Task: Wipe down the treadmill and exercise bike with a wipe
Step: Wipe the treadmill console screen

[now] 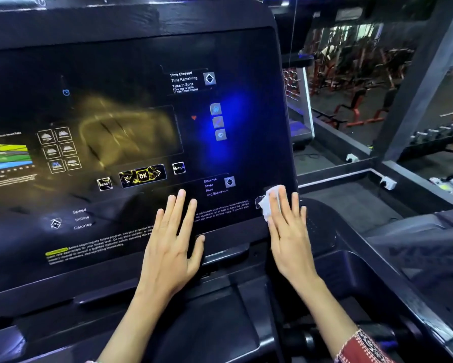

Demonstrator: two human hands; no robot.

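The treadmill's big black console panel (131,82) fills the left and middle of the head view, with white labels and lit buttons on it. My left hand (171,242) lies flat with straight fingers on the panel's lower edge, below the OK button. My right hand (289,226) presses a crumpled white wipe (266,203) flat against the panel's lower right corner; its fingers are straight and the wipe shows past the fingertips and to their left.
Below the panel runs the dark console tray (220,323). To the right is the treadmill's side rail (377,247), then a low ledge with white sockets (387,182). Behind it are red gym machines (356,100) and a dumbbell rack (434,137).
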